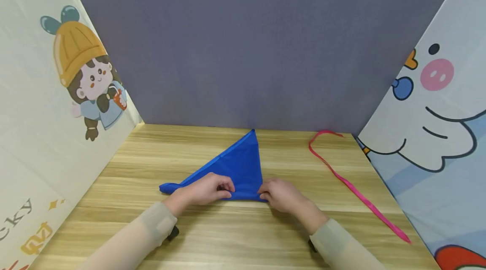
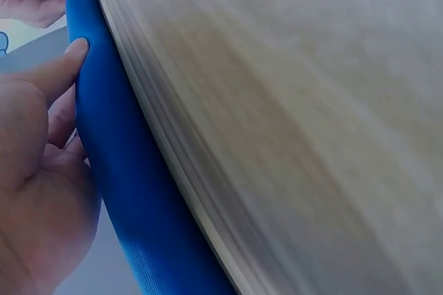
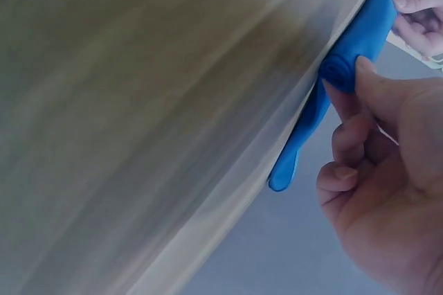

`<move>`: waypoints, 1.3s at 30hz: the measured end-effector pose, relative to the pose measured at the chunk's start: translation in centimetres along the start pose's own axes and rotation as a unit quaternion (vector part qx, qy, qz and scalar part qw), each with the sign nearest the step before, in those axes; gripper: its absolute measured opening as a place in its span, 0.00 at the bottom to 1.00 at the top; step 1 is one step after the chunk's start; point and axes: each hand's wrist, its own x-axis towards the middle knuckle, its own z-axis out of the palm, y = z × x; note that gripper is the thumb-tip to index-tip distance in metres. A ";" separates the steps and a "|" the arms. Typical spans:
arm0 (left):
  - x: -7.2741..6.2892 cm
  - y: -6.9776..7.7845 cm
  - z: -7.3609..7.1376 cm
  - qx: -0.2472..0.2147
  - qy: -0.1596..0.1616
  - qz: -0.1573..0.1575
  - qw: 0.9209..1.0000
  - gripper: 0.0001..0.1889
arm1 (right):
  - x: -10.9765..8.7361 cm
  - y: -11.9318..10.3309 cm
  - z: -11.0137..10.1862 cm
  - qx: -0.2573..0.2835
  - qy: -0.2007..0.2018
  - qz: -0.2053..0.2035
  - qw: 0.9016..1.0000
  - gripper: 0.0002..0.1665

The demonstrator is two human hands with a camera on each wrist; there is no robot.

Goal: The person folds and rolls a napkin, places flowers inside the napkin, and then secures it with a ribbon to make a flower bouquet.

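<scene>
A blue cloth (image 1: pixel 241 164) lies on the table, its far part flat and pointed, its near edge wound into a roll. My left hand (image 1: pixel 209 186) pinches the middle of the roll; in the left wrist view the thumb (image 2: pixel 75 51) presses its near side, the fingers tucked behind. At the roll's right end, my right hand (image 1: pixel 282 194) holds it between thumb and fingers. The right wrist view shows spiral layers at that end (image 3: pixel 338 71), with a narrow flap of cloth (image 3: pixel 284 170) beyond. Leftward, the roll's other end (image 1: pixel 168 187) sticks out past my left wrist.
A pink ribbon (image 1: pixel 353 190) curves along the right side of the wood-grain table (image 1: pixel 228 236). A grey panel (image 1: pixel 250 50) stands behind the table. Printed cartoon panels flank it, one on the left (image 1: pixel 34 105) and one on the right (image 1: pixel 402 126).
</scene>
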 end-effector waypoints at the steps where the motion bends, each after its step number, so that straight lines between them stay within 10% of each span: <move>1: 0.0 0.0 0.0 0.001 0.001 -0.001 1.000 0.05 | 0.0 0.1 0.0 0.005 0.001 0.006 1.000 0.03; 15: 0.4 0.2 -0.3 0.150 0.009 0.080 0.985 0.10 | 0.0 -0.3 -0.2 -0.051 0.025 0.009 0.998 0.03; 24: 0.3 0.3 -0.5 0.112 -0.037 0.048 0.992 0.15 | 0.2 -1.3 -0.6 -0.054 -0.026 0.050 0.997 0.11; 39: 0.4 0.0 -0.5 0.104 -0.019 0.060 0.993 0.12 | 0.1 -0.6 -0.1 -0.022 -0.012 0.043 0.999 0.06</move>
